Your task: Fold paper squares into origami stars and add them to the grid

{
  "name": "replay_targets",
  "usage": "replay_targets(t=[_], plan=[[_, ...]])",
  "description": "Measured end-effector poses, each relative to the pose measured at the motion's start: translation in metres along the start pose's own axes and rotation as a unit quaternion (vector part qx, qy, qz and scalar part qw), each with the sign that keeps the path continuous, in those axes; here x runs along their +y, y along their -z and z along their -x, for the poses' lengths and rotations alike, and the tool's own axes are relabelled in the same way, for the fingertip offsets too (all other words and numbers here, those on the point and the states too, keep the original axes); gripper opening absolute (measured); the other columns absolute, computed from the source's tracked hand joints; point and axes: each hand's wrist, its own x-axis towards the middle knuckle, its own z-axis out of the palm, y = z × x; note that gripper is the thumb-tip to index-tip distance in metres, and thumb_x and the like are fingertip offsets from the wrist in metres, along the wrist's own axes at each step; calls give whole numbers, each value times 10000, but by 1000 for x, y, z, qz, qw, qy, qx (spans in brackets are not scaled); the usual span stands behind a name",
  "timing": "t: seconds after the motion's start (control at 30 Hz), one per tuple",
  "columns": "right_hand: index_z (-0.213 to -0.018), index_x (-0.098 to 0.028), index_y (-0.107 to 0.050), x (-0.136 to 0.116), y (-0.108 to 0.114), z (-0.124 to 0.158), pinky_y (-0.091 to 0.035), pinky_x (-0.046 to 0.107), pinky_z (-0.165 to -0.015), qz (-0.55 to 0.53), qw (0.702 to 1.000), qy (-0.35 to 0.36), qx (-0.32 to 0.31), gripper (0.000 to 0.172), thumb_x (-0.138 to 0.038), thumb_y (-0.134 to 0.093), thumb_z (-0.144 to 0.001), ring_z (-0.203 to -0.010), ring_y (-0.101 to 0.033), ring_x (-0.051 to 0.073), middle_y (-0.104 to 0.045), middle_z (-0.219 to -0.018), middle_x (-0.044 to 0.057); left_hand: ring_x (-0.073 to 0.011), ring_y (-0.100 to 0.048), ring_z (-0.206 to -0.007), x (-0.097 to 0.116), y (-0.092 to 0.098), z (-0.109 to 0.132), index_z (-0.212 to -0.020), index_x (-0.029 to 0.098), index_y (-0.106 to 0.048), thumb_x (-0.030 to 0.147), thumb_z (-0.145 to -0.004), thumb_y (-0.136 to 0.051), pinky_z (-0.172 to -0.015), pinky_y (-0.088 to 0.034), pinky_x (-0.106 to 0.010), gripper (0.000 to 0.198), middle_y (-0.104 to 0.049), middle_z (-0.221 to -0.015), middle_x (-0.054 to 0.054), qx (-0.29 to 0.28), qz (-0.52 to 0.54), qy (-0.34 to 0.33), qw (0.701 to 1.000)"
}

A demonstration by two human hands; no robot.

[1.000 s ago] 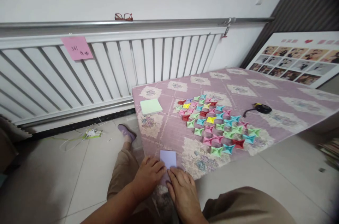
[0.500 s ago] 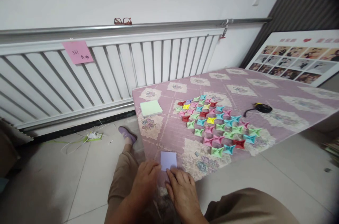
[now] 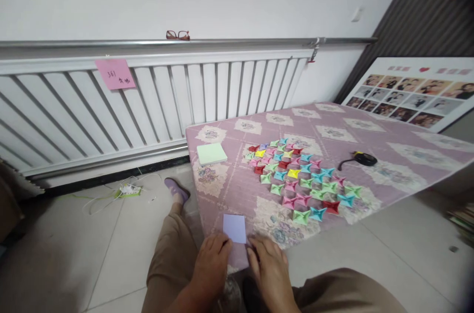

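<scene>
Multicoloured folded-paper stars (image 3: 294,173) are arrayed, seemingly finished, beyond one flat, unshaped lavender paper square (image 3: 234,228); left fingers (image 3: 217,242): grip undetermined, right fingers (image 3: 265,247): released.

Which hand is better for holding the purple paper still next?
Probably the left hand: it covers the near left corner of the purple paper. The right hand sits beside the near right corner, which shows uncovered; I can't tell if it touches.
</scene>
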Motion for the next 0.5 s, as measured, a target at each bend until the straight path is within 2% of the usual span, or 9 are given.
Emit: replay_targets(t=[0.13, 0.27, 0.4, 0.5], plan=[[-1105, -242, -621, -10, -10, -20, -411, 387, -781, 30, 998, -48, 30, 295, -391, -499, -882, -957, -591, 252, -654, -1054, 73, -217, -521, -1069, 4, -1, 0, -1132, 220, -586, 65, -844, -441, -958, -427, -415, 357, -613, -1136, -54, 1, 1, 18, 1000], [-1031, -259, -655, -17, -19, -32, -394, 414, -804, 24, 996, -78, 43, 261, -391, -511, -857, -991, -583, 269, -654, -1066, 71, -207, -536, -1047, 5, -2, 0, -1118, 233, -604, 64, -856, -446, -955, -432, -405, 350, -615, -1126, -50, 9, 2, 35, 999], [-850, -270, -665, -15, -19, -35, -388, 420, -800, -16, 994, -105, 39, 161, -359, -533, -824, -962, -593, 261, -675, -1019, 38, -219, -540, -1028, 5, -5, 1, -1108, 245, -613, 75, -845, -487, -941, -446, -403, 338, -610, -1089, -55, 37, 13, 46, 998], [-723, -259, -638, -13, -16, -32, -386, 413, -796, -30, 995, -86, 31, 130, -329, -555, -794, -950, -595, 254, -674, -1012, 29, -229, -540, -1021, 4, -7, 3, -1098, 236, -619, 64, -830, -487, -936, -450, -420, 345, -605, -1069, -66, 47, 24, 45, 998]])
